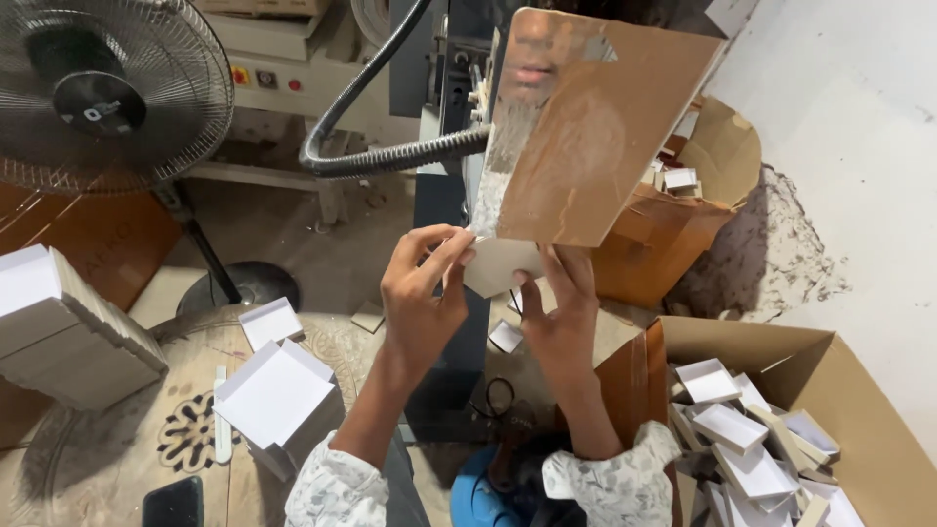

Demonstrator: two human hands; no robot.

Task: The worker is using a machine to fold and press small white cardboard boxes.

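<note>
Both my hands are raised in front of a machine. My left hand (422, 293) and my right hand (561, 307) pinch a small flat white cardboard piece (500, 265) between them, fingers on its left and right edges. The piece sits just under the lower edge of a shiny brown metal plate (595, 127) that tilts out from the machine. A ribbed black hose (390, 156) curves in behind the plate.
An open cardboard box (859, 390) at the right holds several white box trays (742, 439). A stack of white trays (278, 395) and a block of flat white card (63, 332) lie at the left. A standing fan (107, 88) is at upper left, a dark phone (174, 503) below.
</note>
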